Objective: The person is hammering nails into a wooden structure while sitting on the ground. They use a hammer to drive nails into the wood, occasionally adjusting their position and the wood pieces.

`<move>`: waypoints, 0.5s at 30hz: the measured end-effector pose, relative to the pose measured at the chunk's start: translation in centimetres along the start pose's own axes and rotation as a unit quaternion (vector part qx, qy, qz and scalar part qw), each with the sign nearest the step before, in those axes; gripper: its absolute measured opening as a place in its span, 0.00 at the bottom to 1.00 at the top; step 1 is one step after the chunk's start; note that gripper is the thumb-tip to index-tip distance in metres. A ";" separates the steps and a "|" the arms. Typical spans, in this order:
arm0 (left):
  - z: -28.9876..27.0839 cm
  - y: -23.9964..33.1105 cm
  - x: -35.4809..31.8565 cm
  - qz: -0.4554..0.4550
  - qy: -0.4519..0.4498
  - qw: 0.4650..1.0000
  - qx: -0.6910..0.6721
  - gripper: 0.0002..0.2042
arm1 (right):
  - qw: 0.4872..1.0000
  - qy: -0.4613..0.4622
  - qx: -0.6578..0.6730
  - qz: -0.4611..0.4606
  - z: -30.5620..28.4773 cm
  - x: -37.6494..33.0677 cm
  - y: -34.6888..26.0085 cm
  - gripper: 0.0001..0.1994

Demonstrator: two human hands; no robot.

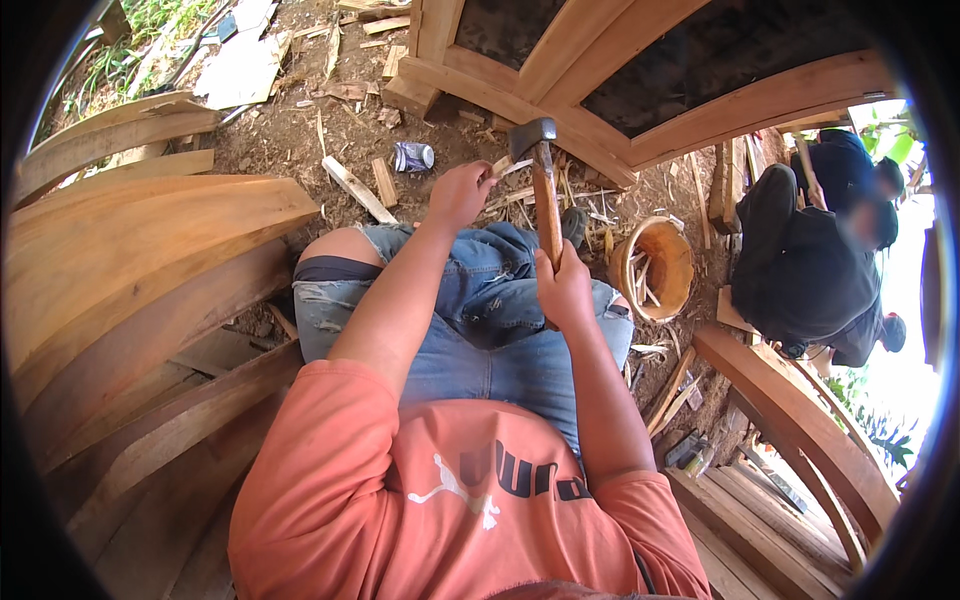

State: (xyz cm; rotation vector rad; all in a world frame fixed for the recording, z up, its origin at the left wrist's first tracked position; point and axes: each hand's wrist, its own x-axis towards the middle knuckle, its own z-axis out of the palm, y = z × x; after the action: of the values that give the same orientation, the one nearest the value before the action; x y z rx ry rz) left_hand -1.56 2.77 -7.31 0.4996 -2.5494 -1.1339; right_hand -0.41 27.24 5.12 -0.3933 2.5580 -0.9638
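My right hand [565, 288] is wrapped round the wooden handle of a hatchet [546, 195], held upright above my right knee. Its dark metal head [532, 136] is at the top, close to a panelled wooden frame. Left of it, my left hand [462, 194] reaches forward past my knees with its fingers pinched together. A small pale wood piece [503, 163] shows at the fingertips, and its far part blends into the litter behind. The hatchet head and my left hand are apart.
A round tub [655, 268] with wood sticks stands right of my knee. The panelled frame [590, 85] lies ahead. Curved timbers [150, 230] are stacked at left, and more timbers [800, 420] at right. A crumpled can [413, 157] lies among chips. People in dark clothes [810, 260] crouch at right.
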 end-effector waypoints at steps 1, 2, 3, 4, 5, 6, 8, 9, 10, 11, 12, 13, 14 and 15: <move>0.1 -0.2 0.0 -0.006 -0.003 1.000 0.001 0.12 | 1.000 -0.006 0.011 0.000 -0.1 0.2 0.0 0.17; 0.1 -0.5 0.2 -0.007 0.001 1.000 -0.005 0.12 | 1.000 -0.013 0.021 0.000 -0.2 0.5 0.0 0.17; 0.1 -0.6 0.2 -0.008 0.004 1.000 -0.012 0.13 | 0.999 -0.020 0.031 0.001 -0.3 0.6 0.1 0.17; 0.1 -0.7 0.2 -0.009 0.007 1.000 -0.018 0.13 | 0.999 -0.024 0.023 0.002 -0.4 0.8 0.3 0.17; 0.1 -0.7 0.2 -0.015 0.003 1.000 -0.016 0.13 | 1.000 -0.027 0.015 0.002 -0.6 0.9 0.4 0.17; 0.1 -0.7 0.3 -0.020 -0.001 1.000 -0.015 0.13 | 1.000 -0.030 0.007 0.002 -0.6 1.1 0.5 0.17; 0.0 -0.8 0.2 -0.022 -0.004 1.000 -0.009 0.14 | 1.000 -0.007 -0.017 -0.025 -0.2 0.7 0.5 0.17; -0.1 -0.8 0.2 -0.019 -0.002 1.000 -0.005 0.14 | 0.999 0.006 -0.029 -0.040 -0.2 0.6 0.4 0.17; -0.1 -0.7 0.2 -0.015 0.000 1.000 -0.002 0.14 | 0.999 0.007 -0.029 -0.039 -0.1 0.4 0.3 0.17; -0.1 -0.7 0.2 -0.001 0.015 1.000 -0.011 0.14 | 0.999 0.007 -0.028 -0.038 -0.1 0.2 0.3 0.17; -0.3 -0.2 -0.1 0.011 0.025 0.999 -0.019 0.14 | 0.999 0.006 -0.026 -0.034 -0.1 0.0 0.1 0.17; -0.5 0.2 -0.2 0.023 0.036 0.999 -0.027 0.14 | 0.999 0.016 -0.020 -0.046 -0.3 0.0 -0.1 0.16; -0.7 0.6 0.4 0.024 0.047 0.997 -0.049 0.14 | 0.998 0.027 -0.014 -0.058 -0.8 0.0 -0.3 0.16; -1.7 2.4 0.9 0.021 0.050 0.996 -0.071 0.14 | 0.997 0.035 -0.007 -0.062 -1.3 -0.5 -0.7 0.15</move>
State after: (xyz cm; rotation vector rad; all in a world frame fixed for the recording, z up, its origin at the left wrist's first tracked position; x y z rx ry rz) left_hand -2.15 2.80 -4.32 0.4536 -2.3627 -1.2308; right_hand -0.50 27.68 6.60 -0.5357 2.6315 -1.0199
